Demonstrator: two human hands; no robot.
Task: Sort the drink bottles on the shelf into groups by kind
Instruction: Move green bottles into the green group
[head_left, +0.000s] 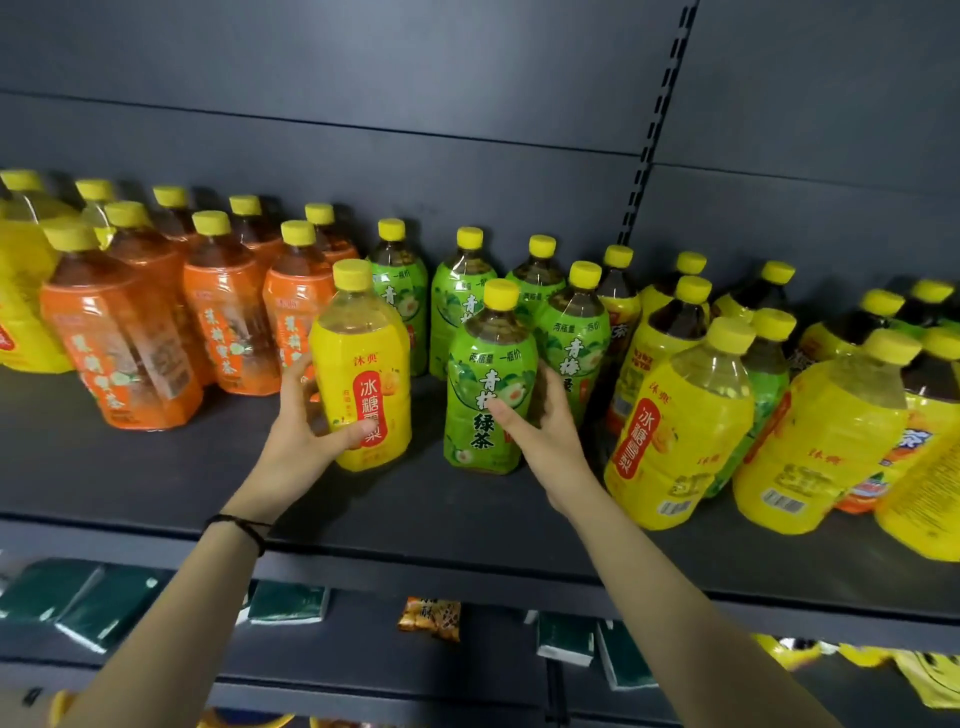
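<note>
My left hand (304, 431) grips a yellow-labelled bottle (366, 374) standing at the front middle of the dark shelf (156, 483). Beside it, my right hand (540, 426) holds a green-labelled green tea bottle (491, 384), thumb across its label. Several orange-labelled bottles (124, 343) stand in rows to the left. More green bottles (460, 306) stand behind the two held ones. To the right is a mixed cluster of yellow bottles (680, 431) with a green one (763, 395) partly hidden among them.
Large yellow bottles (21, 291) fill the far left end. The shelf's front strip before the bottles is bare. A lower shelf holds dark green packs (88, 603) and an orange snack bag (431, 618). A slotted upright (654, 119) runs up the back panel.
</note>
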